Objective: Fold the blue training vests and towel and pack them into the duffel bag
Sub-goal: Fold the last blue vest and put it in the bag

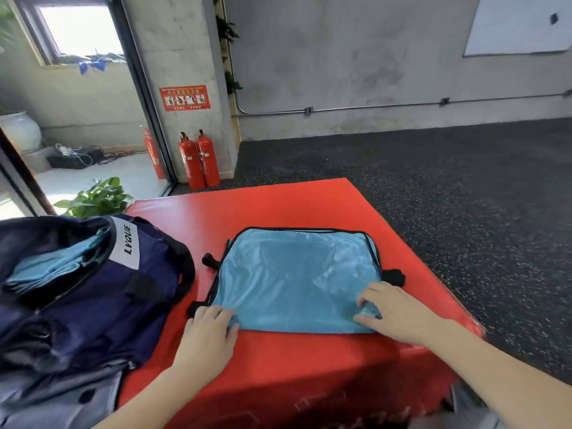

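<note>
- A folded blue training vest (pixel 294 277) with black trim lies flat on the red mat (pixel 278 205), right of centre in the frame; black strap ends stick out at its left and right edges.
- The left hand (pixel 207 332) sits at the vest's lower left corner, fingers curled over the near edge of the cloth with the thumb against it, gripping the fabric.
- The right hand (pixel 393 314) lies at the vest's lower right corner; its fingers are bent and pinch a small bunch of the blue cloth against the mat.
- The navy duffel bag (pixel 93 292) stands at the left of the frame, on the mat's left side, just beside the vest but apart from it. Its top is open, and light blue folded cloth (pixel 52 264) shows inside the opening, at the upper left of the bag.
- Behind the mat, upper left of centre, two red fire extinguishers (pixel 199 159) stand against a concrete pillar, and a green potted plant (pixel 96 196) shows beyond the bag.
</note>
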The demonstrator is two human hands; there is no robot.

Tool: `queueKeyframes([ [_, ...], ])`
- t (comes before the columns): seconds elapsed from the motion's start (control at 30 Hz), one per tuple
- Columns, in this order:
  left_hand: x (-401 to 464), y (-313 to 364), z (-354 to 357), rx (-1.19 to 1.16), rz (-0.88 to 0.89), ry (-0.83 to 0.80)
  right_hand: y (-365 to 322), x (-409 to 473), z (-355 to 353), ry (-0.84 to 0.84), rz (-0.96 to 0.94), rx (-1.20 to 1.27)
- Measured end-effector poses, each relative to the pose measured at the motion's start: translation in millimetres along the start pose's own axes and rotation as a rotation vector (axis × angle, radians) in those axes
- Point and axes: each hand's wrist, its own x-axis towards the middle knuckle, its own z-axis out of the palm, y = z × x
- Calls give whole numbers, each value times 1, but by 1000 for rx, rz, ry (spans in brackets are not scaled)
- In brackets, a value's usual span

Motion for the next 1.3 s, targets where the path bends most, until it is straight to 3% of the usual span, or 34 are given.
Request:
queueKeyframes([
  [0.13,-11,-6,1,-191,-189,29,-1,-26,-8,-70,13,21],
  [0.27,-5,6,-5,-159,-292,-43,0,-31,-7,-93,10,3],
  [0.5,63,5,1,-78,-303,-153,-28,-8,10,-12,11,-95],
  [0.77,175,-35,29,-65,-220,-371,-83,36,32,53,-25,9],
  [0.93,205,-39,43,-57,-224,-339,-112,69,33,13,22,85],
  [1.07,178,-19,34,-176,-149,-246,-144,89,39,-13,64,250],
  [1.2,129,-9,8,-334,-82,-245,-193,90,33,-108,-102,761],
  [1.3,87,-11,-14,-439,-50,-177,-203,85,24,-88,-152,800],
])
